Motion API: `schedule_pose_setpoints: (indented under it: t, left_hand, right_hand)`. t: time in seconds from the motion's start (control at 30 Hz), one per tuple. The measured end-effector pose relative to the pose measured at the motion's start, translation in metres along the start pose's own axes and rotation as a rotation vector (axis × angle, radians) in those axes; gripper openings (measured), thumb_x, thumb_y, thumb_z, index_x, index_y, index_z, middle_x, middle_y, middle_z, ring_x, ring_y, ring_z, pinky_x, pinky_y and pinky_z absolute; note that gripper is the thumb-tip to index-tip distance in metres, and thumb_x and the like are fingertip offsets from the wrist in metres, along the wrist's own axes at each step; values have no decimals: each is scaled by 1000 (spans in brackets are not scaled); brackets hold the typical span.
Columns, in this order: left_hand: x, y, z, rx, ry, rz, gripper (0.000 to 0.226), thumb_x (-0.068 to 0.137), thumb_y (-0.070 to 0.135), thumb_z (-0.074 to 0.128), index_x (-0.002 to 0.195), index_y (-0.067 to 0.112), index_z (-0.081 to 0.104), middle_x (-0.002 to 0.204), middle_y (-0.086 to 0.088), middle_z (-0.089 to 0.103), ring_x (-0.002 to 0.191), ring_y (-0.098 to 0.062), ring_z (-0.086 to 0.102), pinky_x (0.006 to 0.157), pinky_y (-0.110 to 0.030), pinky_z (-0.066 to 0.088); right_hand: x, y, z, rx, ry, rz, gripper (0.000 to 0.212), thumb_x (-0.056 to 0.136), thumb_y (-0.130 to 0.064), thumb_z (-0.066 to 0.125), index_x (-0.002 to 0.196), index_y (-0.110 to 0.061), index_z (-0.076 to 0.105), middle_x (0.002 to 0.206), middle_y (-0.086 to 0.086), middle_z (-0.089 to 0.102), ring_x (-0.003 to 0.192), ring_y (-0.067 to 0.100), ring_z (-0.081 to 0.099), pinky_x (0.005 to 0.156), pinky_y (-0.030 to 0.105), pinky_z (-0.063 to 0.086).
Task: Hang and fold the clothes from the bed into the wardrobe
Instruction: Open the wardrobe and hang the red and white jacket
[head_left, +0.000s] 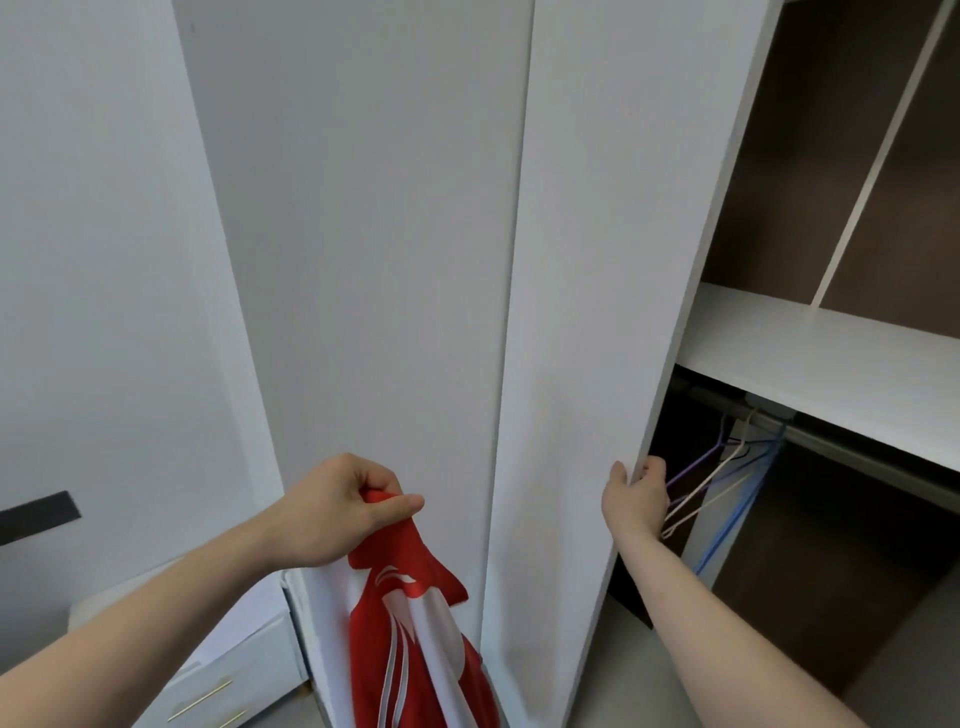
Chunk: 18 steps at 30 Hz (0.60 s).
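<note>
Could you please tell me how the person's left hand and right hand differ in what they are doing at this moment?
The left hand pinches the red and white garment, which hangs below it; the right hand grips the edge of the white wardrobe door. The left hand is in front of the closed panels, while the right hand reaches further, beside the empty wire hangers. Both are bare and curled round something.
</note>
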<state>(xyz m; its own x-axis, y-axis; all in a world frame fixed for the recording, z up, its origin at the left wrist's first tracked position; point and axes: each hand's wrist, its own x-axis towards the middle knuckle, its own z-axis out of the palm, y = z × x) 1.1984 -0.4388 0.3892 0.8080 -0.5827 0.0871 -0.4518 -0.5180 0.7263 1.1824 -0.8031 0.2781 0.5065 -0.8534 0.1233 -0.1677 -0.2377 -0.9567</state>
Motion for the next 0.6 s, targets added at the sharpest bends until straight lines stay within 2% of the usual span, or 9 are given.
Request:
schedule_pose_setpoints:
  t: [0.13,0.23,0.33,0.4,0.5,0.6]
  left_hand:
    - [-3,-16,-8,40,-37,-3,49,94,46,72,72,3,67,74,-21,68,61,-31,59,66,-39,56]
    - [-3,-27,-15,56,-63,6,45,94,45,73,70,7,69,72,-17,69,57,-16,58,63,-36,55]
    - [-3,-36,-24,67,-70,23,39,93,44,74,67,15,72,65,-3,69,57,-9,59,61,-29,52]
    - [-5,-41,-29,70,-72,32,36,93,44,75,66,20,73,63,5,69,56,-6,60,60,-21,50]
    - [-10,-49,-39,68,-85,52,36,93,45,75,65,23,73,65,7,70,58,-6,62,60,-18,50]
    - [-16,-59,-50,68,-106,69,38,93,47,74,66,20,72,65,6,70,57,-5,61,60,-18,50]
  right_hand:
    - [-72,-6,34,72,-54,-35,15,102,-23,60,114,-19,52,112,2,62,99,24,64,80,38,54]
    - [-112,-17,63,9,-96,-92,22,100,-23,63,117,-21,49,114,-2,57,97,19,62,81,37,55]
    - [-135,-29,89,-61,-176,-170,26,98,-28,65,114,-26,44,115,-4,53,97,19,62,83,42,58]
    - [-142,-38,104,-101,-212,-205,27,98,-33,65,115,-26,45,116,-4,55,100,20,63,85,45,58]
    - [-146,-52,124,-126,-238,-211,28,96,-42,66,111,-23,51,114,-3,60,100,22,63,88,46,55]
    - [-152,-58,143,-134,-301,-213,25,96,-45,63,109,-24,58,113,-3,65,104,21,62,86,39,53]
